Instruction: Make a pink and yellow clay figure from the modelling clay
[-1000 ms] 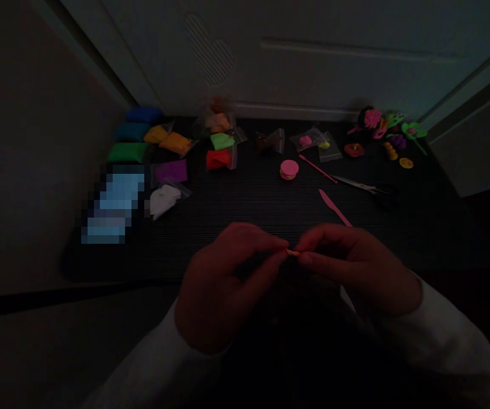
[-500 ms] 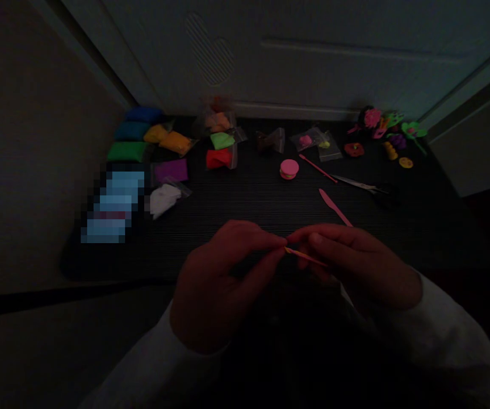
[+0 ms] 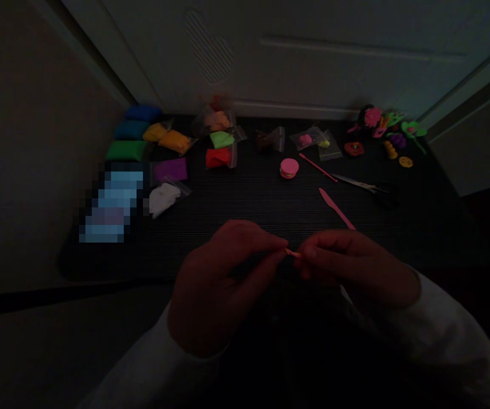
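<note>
**Right hand [image 3: 359, 267] closed again on the twisted strand**

The right hand's thumb and fingers were pinched on the right-hand part of a thin yellow-and-pink twisted strand [image 3: 293, 253]; the left hand [image 3: 219, 278] pinched its other end between thumb and forefinger. Half a second earlier the right fingers had been loosened, baring a longer stretch; now only a short piece showed between the hands, which suggested a fresh hold for the twisting. The strand was held up around the near edge of the table [image 3: 245, 199], nearer the person than the pink plastic knife [image 3: 336, 209]. Its long axis ran crosswise, the right end dipping slightly toward the person. Both tips were hidden by fingers.
</note>
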`<state>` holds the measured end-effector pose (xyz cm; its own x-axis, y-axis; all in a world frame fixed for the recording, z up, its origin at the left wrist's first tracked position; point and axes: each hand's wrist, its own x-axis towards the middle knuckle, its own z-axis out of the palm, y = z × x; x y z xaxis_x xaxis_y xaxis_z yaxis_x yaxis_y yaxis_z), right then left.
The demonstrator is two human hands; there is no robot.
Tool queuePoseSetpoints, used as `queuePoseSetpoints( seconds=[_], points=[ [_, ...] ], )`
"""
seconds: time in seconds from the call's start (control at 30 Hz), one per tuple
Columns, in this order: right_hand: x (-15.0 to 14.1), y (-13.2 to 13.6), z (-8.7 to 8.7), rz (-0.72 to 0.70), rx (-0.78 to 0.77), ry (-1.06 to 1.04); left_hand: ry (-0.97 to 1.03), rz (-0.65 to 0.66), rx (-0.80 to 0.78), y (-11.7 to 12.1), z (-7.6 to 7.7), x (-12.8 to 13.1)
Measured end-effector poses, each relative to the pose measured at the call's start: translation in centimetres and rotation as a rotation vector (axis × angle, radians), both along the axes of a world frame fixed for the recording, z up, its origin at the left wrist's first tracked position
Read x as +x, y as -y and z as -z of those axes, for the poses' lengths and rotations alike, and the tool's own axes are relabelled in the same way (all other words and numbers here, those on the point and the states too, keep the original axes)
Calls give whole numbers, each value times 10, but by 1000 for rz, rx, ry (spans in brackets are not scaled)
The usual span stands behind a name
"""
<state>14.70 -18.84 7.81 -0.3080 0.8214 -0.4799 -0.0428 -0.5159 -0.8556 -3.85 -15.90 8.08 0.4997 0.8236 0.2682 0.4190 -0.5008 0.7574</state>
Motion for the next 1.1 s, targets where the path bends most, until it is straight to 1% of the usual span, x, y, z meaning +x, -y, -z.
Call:
queuePoseSetpoints(
  seconds=[0.13, 0.4, 0.63, 0.97, 1.1],
  points=[
    [0, 0, 0, 12, -5, 16, -9, -11, 1, 0, 0, 0],
    [-2, 2, 1, 85, 1, -58, -29, -9, -15, -1, 0, -1],
    [-3, 4, 1, 115, 47, 15, -19, -19, -20, 0, 2, -2],
    [-3, 3, -1, 102, 127, 107, -39, -22, -50, -1, 0, -1],
    [-2, 4, 0, 112, 88, 77, -42, -29, -48, -1, 1, -2]
  ],
)
